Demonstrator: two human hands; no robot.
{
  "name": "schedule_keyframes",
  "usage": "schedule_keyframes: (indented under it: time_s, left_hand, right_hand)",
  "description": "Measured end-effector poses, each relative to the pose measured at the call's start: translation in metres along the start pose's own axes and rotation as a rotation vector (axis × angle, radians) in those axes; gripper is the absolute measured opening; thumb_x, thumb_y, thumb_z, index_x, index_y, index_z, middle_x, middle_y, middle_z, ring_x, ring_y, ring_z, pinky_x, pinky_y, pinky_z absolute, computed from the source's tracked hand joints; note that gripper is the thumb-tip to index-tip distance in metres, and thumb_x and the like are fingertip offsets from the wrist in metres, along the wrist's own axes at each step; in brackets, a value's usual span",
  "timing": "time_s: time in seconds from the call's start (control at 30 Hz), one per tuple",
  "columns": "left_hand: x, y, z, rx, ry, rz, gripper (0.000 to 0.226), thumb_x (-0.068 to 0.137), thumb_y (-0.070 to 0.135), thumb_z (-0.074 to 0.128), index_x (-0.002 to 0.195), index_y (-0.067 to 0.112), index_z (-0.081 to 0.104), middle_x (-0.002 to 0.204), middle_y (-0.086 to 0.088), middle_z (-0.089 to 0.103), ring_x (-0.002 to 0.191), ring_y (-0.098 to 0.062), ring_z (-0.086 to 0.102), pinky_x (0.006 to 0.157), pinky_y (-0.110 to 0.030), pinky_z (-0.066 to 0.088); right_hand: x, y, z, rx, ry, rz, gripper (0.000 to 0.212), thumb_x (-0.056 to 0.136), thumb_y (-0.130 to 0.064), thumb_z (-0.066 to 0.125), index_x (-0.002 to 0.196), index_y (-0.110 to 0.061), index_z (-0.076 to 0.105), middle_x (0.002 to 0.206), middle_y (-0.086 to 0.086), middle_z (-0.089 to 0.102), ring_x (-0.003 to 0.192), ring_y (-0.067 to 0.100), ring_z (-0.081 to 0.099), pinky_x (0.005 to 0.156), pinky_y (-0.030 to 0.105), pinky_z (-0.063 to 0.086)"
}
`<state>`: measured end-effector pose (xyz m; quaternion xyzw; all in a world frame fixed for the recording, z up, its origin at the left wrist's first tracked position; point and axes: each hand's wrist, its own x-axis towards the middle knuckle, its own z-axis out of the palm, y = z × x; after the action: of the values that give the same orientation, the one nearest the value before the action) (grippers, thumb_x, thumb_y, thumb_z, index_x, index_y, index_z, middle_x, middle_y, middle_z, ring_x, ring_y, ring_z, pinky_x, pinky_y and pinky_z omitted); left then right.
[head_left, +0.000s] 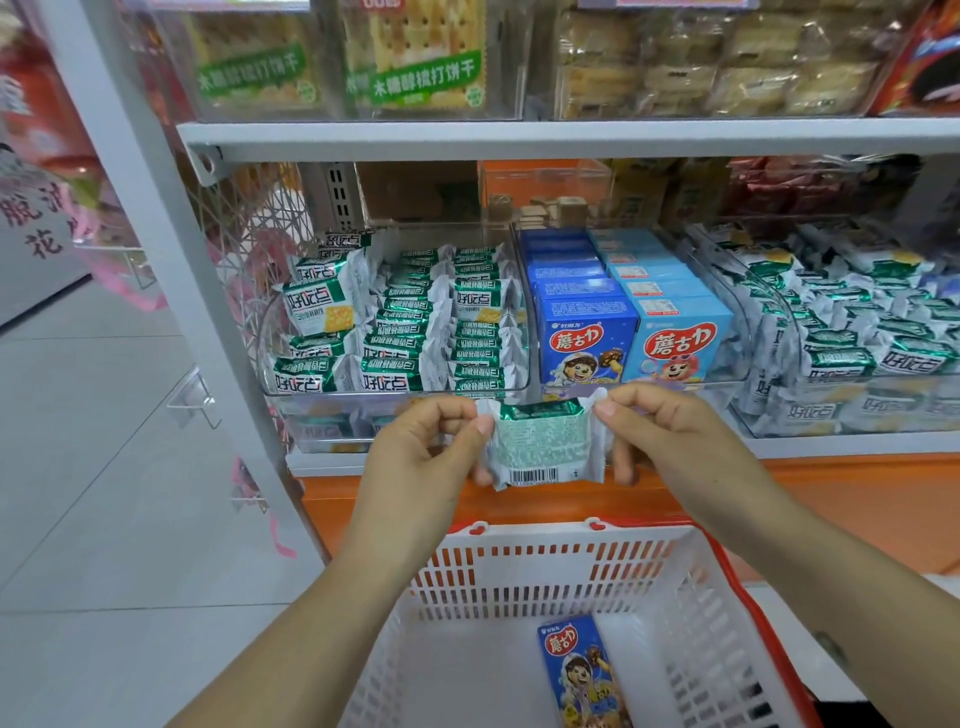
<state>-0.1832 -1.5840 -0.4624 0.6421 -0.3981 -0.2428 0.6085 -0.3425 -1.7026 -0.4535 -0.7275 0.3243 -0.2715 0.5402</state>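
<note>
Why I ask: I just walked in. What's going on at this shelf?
A person holds a green-and-white snack packet by its crimped ends, the left hand pinching one end and the right hand the other, barcode side toward the camera. It is up in front of the shelf's matching packets, above a white basket that holds one blue box.

Shelf packets (317, 312) at ten o'clock read 好吃点, boxes (587, 343) at twelve 蘑古力, cracker packs (421, 57) at eleven 木糖醇梳打饼干. The held packet (540, 441) shows a barcode with unreadable digits.
</note>
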Motion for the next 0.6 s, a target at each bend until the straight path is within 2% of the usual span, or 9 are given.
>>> schedule_keyframes:
  time_s: [0.1, 0.17, 0.2, 0.27, 0.3, 0.37, 0.43, 0.53, 0.6]
  left_hand:
    - [0.001, 0.007, -0.003, -0.047, -0.051, -0.015, 0.009, 0.092, 0.021, 0.058, 0.088, 0.021, 0.065, 0.078, 0.020, 0.070, 0.079, -0.006, 0.071, 0.077, -0.012, 0.048]
    - [0.001, 0.012, -0.007, -0.025, -0.076, 0.004, 0.015, 0.091, 0.031, 0.055, 0.085, 0.029, 0.069, 0.092, 0.024, 0.071, 0.095, -0.004, 0.068, 0.088, -0.019, 0.046]
    - [0.001, 0.013, -0.008, -0.021, -0.073, 0.009, 0.017, 0.091, 0.033, 0.055, 0.084, 0.029, 0.070, 0.091, 0.024, 0.070, 0.094, 0.000, 0.066, 0.088, -0.018, 0.046]
    - [0.000, 0.015, -0.011, -0.016, -0.034, 0.014, 0.014, 0.089, 0.034, 0.058, 0.082, 0.025, 0.067, 0.078, 0.018, 0.069, 0.078, 0.001, 0.063, 0.075, -0.007, 0.045]
    - [0.000, 0.016, -0.013, -0.011, 0.000, 0.014, 0.011, 0.087, 0.033, 0.062, 0.081, 0.024, 0.065, 0.076, 0.011, 0.068, 0.072, -0.004, 0.061, 0.067, -0.005, 0.044]
    - [0.002, 0.015, -0.019, -0.018, 0.051, -0.003, 0.008, 0.085, 0.027, 0.068, 0.083, 0.025, 0.061, 0.082, -0.012, 0.068, 0.072, -0.017, 0.060, 0.061, -0.010, 0.043]
    - [0.005, 0.017, -0.029, -0.033, 0.068, -0.022, 0.012, 0.085, 0.022, 0.070, 0.085, 0.027, 0.059, 0.084, -0.022, 0.066, 0.071, -0.025, 0.056, 0.063, -0.021, 0.044]
    - [0.010, 0.021, -0.048, -0.021, 0.098, -0.006, 0.013, 0.085, 0.018, 0.070, 0.084, 0.027, 0.061, 0.093, -0.008, 0.070, 0.079, -0.028, 0.060, 0.063, -0.021, 0.046]
    - [0.013, 0.024, -0.061, -0.033, 0.125, 0.002, 0.013, 0.086, 0.016, 0.069, 0.084, 0.025, 0.061, 0.095, -0.001, 0.069, 0.083, -0.021, 0.063, 0.065, -0.023, 0.049]
  right_hand:
    - [0.001, -0.004, 0.001, 0.129, -0.004, 0.034, 0.029, 0.087, -0.041, 0.048, 0.081, -0.020, 0.067, 0.070, 0.001, 0.070, 0.063, 0.016, 0.061, 0.074, 0.030, 0.050]
    - [0.001, -0.008, -0.002, 0.102, 0.019, 0.007, 0.026, 0.088, -0.038, 0.052, 0.079, -0.023, 0.071, 0.071, -0.004, 0.069, 0.069, 0.015, 0.065, 0.081, 0.030, 0.052]
    - [0.001, -0.010, -0.002, 0.066, 0.027, -0.026, 0.020, 0.089, -0.032, 0.055, 0.079, -0.023, 0.071, 0.071, -0.003, 0.069, 0.069, 0.013, 0.065, 0.082, 0.027, 0.052]
    - [-0.001, -0.016, 0.004, 0.023, 0.037, -0.097, 0.008, 0.085, -0.020, 0.064, 0.079, -0.019, 0.069, 0.072, -0.001, 0.070, 0.069, 0.008, 0.065, 0.077, 0.018, 0.051]
    - [-0.002, -0.019, 0.009, 0.013, 0.037, -0.125, 0.005, 0.082, -0.014, 0.068, 0.078, -0.017, 0.068, 0.071, -0.002, 0.069, 0.068, 0.006, 0.063, 0.072, 0.014, 0.051]
    - [-0.001, -0.024, 0.024, -0.026, 0.030, -0.166, 0.016, 0.078, -0.005, 0.072, 0.081, -0.017, 0.062, 0.074, 0.000, 0.065, 0.067, 0.007, 0.059, 0.067, 0.013, 0.049]
    - [0.005, -0.032, 0.039, -0.034, 0.020, -0.183, 0.031, 0.078, -0.001, 0.072, 0.090, -0.022, 0.052, 0.086, 0.000, 0.062, 0.066, 0.007, 0.058, 0.067, 0.018, 0.051]
    - [0.019, -0.054, 0.057, -0.070, -0.031, -0.217, 0.048, 0.080, -0.009, 0.072, 0.103, -0.040, 0.046, 0.112, -0.007, 0.055, 0.077, 0.013, 0.068, 0.074, 0.035, 0.059]
    - [0.033, -0.066, 0.068, -0.192, -0.092, -0.294, 0.042, 0.079, -0.014, 0.074, 0.101, -0.042, 0.052, 0.115, -0.013, 0.057, 0.083, 0.018, 0.068, 0.077, 0.043, 0.058]
